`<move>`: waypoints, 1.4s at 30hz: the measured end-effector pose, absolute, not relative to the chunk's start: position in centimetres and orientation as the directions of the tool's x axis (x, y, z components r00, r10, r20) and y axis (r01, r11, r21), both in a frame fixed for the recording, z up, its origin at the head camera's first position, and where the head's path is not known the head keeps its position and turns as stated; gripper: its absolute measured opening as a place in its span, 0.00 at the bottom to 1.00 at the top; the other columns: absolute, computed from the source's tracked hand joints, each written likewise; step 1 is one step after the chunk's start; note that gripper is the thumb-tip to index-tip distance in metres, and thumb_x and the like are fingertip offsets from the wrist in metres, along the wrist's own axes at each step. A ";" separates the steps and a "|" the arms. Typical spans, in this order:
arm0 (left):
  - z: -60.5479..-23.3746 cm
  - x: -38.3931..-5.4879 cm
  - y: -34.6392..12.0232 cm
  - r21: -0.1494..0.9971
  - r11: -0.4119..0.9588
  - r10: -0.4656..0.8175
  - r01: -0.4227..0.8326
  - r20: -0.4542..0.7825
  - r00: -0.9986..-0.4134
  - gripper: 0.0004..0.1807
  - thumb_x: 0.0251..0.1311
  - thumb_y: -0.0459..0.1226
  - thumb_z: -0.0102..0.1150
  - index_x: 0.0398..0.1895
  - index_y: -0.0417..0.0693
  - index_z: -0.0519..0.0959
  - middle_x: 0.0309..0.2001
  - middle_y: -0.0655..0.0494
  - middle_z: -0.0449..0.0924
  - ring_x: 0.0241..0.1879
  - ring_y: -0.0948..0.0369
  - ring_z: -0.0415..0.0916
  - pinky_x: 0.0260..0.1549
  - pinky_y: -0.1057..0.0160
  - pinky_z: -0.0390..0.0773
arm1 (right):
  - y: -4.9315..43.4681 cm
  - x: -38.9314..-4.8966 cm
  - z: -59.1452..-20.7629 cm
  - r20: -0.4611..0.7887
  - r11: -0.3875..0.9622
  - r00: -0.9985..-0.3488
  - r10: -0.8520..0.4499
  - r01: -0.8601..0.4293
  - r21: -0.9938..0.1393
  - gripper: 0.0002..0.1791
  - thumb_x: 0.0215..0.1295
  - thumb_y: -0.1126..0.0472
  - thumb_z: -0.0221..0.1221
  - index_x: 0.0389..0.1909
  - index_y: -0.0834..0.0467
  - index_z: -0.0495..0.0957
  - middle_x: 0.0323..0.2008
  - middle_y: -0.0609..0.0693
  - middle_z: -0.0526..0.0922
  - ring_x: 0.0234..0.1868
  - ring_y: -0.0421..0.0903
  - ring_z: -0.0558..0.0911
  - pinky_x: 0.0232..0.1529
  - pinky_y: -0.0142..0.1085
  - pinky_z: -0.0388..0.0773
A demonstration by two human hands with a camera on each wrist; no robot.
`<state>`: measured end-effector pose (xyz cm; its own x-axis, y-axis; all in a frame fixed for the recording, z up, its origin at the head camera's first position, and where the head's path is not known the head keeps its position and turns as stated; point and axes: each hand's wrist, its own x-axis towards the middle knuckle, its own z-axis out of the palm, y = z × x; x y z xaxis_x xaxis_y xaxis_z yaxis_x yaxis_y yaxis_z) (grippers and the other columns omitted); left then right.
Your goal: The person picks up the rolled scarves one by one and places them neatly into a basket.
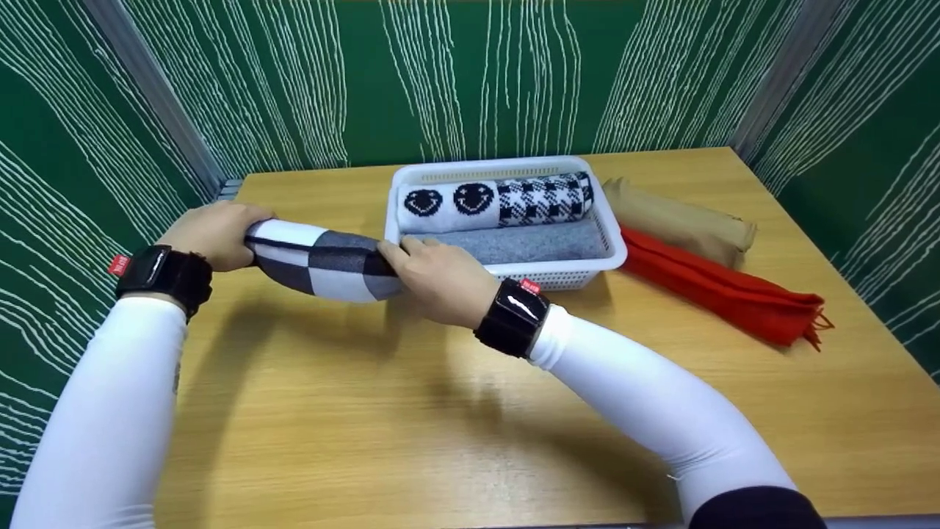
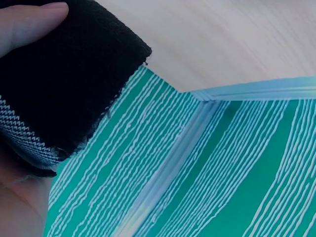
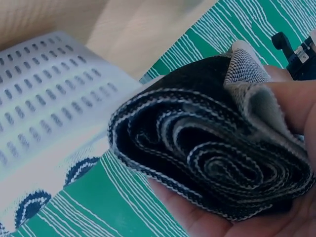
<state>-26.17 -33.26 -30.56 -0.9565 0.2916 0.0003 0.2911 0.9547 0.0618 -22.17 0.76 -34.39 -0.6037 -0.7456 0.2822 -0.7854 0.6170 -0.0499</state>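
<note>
A rolled checked scarf (image 1: 338,266) in black, grey and white is held level over the table, just left of the white basket (image 1: 615,253). My left hand (image 1: 217,231) grips its left end; in the left wrist view a thumb (image 2: 37,19) presses on the black cloth. At the other end my right hand (image 1: 446,281) grips the roll, close by the basket's front left corner. The right wrist view shows the spiral layers of the scarf's end (image 3: 212,160), with fingers beneath it and the thumb at its side. The right hand covers part of that end in the head view.
In the basket lie a white knitted roll (image 1: 449,220) with dark motifs and black-and-white check, and a grey roll (image 1: 536,244) in front. To its right rest a tan folded cloth (image 1: 675,217) and a red fringed scarf (image 1: 720,290). Green walls (image 1: 367,88) border the table.
</note>
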 end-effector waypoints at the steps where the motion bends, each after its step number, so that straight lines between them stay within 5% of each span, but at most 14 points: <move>1: -30.5 -26.2 -33.2 0.062 0.954 0.294 0.294 0.002 -0.956 0.21 0.53 0.26 0.68 0.51 0.47 0.83 0.46 0.43 0.87 0.47 0.44 0.80 0.49 0.39 0.81 | 0.9 -22.3 -34.3 0.287 0.619 -0.605 -0.743 -0.784 -0.049 0.36 0.68 0.62 0.71 0.75 0.64 0.71 0.55 0.63 0.85 0.53 0.62 0.88 0.50 0.54 0.91; 10: -30.1 -26.5 -32.1 0.069 0.952 0.296 0.297 0.021 -0.955 0.18 0.53 0.27 0.69 0.48 0.47 0.83 0.44 0.44 0.86 0.45 0.45 0.79 0.47 0.40 0.80 | 2.1 -23.0 -33.6 0.277 0.656 -0.642 -0.715 -0.753 -0.054 0.42 0.65 0.56 0.76 0.77 0.61 0.70 0.57 0.61 0.84 0.54 0.61 0.88 0.51 0.54 0.90; 25: -30.0 -26.9 -30.7 0.070 0.940 0.333 0.335 0.034 -0.942 0.18 0.53 0.29 0.71 0.49 0.48 0.83 0.44 0.46 0.87 0.45 0.46 0.80 0.49 0.41 0.79 | 4.3 -24.0 -33.3 0.328 0.635 -0.603 -0.727 -0.772 -0.013 0.34 0.70 0.55 0.72 0.72 0.60 0.74 0.55 0.61 0.86 0.50 0.59 0.89 0.48 0.52 0.91; 42: -30.0 -27.7 -29.2 0.088 0.925 0.363 0.369 0.075 -0.929 0.20 0.56 0.32 0.72 0.52 0.47 0.81 0.47 0.46 0.87 0.47 0.46 0.81 0.51 0.37 0.81 | 6.4 -24.8 -32.6 0.323 0.670 -0.639 -0.698 -0.742 -0.018 0.30 0.70 0.70 0.62 0.73 0.61 0.74 0.52 0.62 0.85 0.49 0.61 0.87 0.48 0.54 0.90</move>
